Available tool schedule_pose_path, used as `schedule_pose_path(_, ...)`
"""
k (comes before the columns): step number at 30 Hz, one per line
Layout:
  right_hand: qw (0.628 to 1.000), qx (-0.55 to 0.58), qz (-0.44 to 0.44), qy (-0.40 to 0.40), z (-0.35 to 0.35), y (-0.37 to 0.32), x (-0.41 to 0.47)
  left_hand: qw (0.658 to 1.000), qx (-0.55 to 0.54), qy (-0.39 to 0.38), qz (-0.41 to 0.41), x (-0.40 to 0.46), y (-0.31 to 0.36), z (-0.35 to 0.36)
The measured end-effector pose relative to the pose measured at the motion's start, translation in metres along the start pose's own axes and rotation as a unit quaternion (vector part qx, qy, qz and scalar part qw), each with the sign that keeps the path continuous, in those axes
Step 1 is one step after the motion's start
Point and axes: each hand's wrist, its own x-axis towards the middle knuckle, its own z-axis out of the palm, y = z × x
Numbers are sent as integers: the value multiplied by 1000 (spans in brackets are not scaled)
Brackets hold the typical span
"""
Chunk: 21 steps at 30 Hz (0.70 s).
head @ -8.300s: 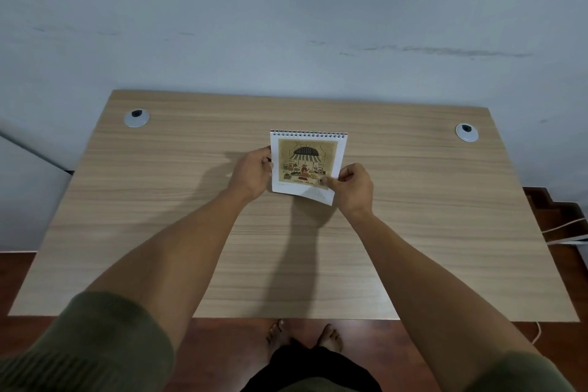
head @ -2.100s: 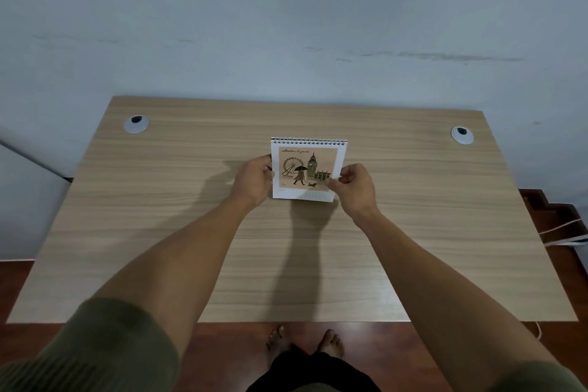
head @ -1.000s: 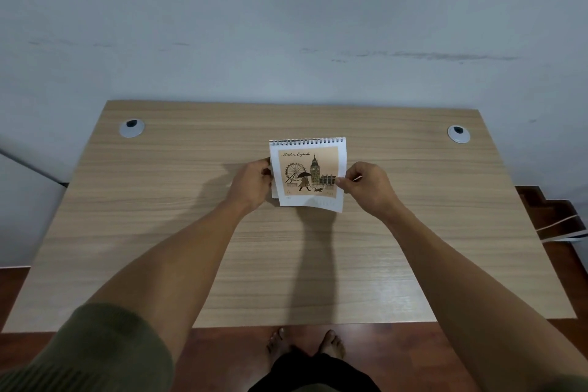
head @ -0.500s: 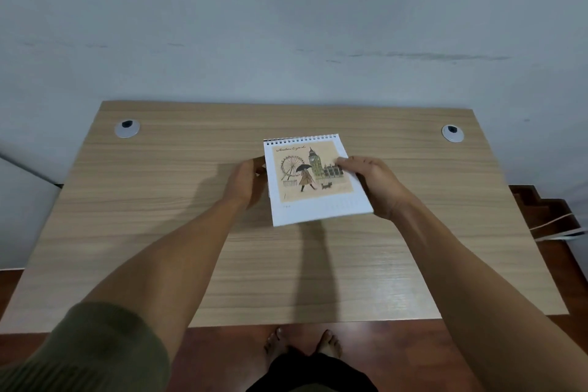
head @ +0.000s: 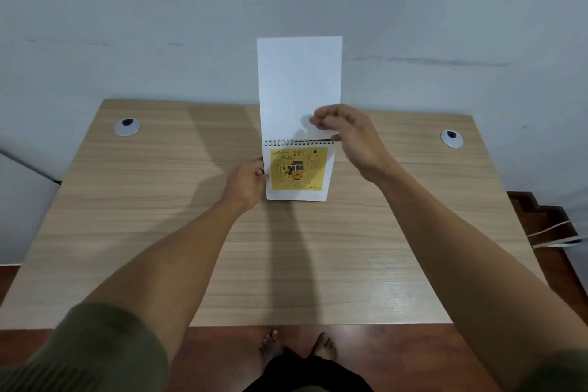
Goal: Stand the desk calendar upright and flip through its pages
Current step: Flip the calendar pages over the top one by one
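The spiral-bound desk calendar stands upright near the middle of the wooden desk. Its front page shows a yellow picture with a tram. One white page is lifted straight up above the spiral binding, its blank back facing me. My left hand grips the calendar's left edge. My right hand is at the upper right, fingers pinched on the lower right part of the raised page.
Two round grey cable grommets sit in the desk's far corners, one at the left and one at the right. A pale wall rises right behind the desk. White cables lie on the floor at the right. My bare feet are below the front edge.
The London page has swung from tilted toward me to straight up over the binding, uncovering the yellow tram page. My right hand rose with it; my left hand stayed on the left edge.
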Motion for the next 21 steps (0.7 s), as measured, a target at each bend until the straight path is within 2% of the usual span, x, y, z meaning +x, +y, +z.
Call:
schedule_pose_path(3,973,-216,-64,-45,4,18,-3,1000,5,-4,1,2,-3,1)
schedule_pose_path(6,927,-350,-122,-54,8,30,-3,1000,9,-3,7,2,-2,0)
schedule_pose_path(9,911,-383,-143,-50,12,37,-1,1000,10,-2,4,2,-1,0)
schedule_pose_path(13,922,-357,-147,23,10,44,-1,1000,-1,-6,-5,3,-3,1)
schedule_pose_path(18,885,-433,-170,27,7,56,-1,1000,-10,-4,-3,2,-1,0)
schedule_pose_path(21,885,-444,-139,7,7,55,2,1000,-14,-4,4,1,-2,1)
